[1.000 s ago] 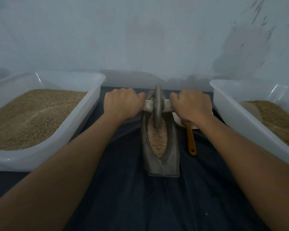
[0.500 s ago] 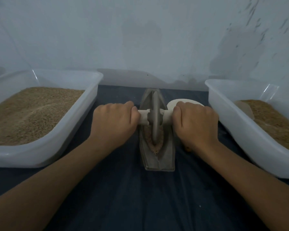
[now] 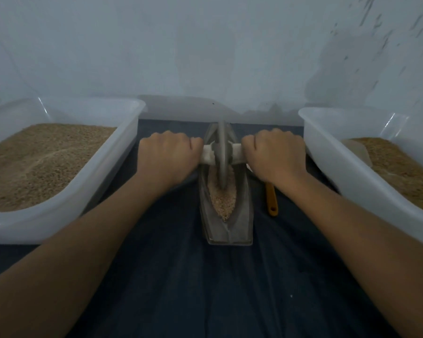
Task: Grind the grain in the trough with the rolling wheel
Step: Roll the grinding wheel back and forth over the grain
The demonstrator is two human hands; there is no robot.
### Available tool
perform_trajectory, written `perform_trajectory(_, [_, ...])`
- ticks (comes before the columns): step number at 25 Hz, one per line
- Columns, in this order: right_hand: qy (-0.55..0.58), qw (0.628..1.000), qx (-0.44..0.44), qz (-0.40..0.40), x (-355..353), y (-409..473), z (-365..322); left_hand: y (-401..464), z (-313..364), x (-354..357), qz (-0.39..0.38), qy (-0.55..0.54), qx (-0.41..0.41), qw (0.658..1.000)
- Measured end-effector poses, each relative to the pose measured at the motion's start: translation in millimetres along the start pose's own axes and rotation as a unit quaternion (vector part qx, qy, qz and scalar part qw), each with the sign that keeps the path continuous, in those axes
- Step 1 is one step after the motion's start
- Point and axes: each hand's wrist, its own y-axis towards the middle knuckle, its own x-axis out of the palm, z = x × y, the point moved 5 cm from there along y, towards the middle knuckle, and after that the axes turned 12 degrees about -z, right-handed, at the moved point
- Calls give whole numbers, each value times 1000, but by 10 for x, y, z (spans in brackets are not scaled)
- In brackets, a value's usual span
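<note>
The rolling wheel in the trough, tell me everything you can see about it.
The rolling wheel is a thin grey disc, metal by its look, standing upright on edge toward the far end of the trough. Its lower rim sits in the grain. A pale axle handle runs through its centre. The left hand and the right hand each grip one end.

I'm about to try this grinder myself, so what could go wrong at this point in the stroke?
The grey metal rolling wheel sits at the far end of the narrow boat-shaped metal trough; pushing further could run it over the tip. The brown grain is heaped near the sides and may spill onto the dark cloth. The left hand and right hand grip the pale axle handle close to the wheel, so fingers may get pinched.
</note>
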Motion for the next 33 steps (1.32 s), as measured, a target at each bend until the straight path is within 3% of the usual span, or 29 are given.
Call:
perform_trajectory(3, [63,994,-28,90,-110,-435,-21,-375,13,-58,8,-5,-16,1000])
perform_trajectory(5, [84,986,-49,134,-146,-609,0,-531,33,-162,57,-52,-31,997])
perform_trajectory(8, [81,984,-52,148,-124,-652,11,-569,70,-248,97,-85,-42,991])
perform_trajectory(12, [22,999,-1,38,28,-136,31,-171,24,-88,33,17,7,999])
perform_trajectory(14, [1,999,2,-33,131,206,77,136,-46,-8,-10,10,5,1000])
perform_trajectory(18, [65,988,35,-133,265,520,201,614,-223,54,-116,-100,-54,987])
perform_trajectory(23, [8,1000,22,2,4,49,11,20,-20,10,-5,12,6,1000])
perform_trajectory(28, [45,994,-35,97,-168,-563,-41,-463,48,-60,29,50,52,997])
perform_trajectory(30, [36,992,-36,112,-171,-568,-46,-421,40,-31,15,43,27,999])
perform_trajectory(33, [2,998,-3,56,-83,-250,-36,-163,18,-25,-7,25,22,999])
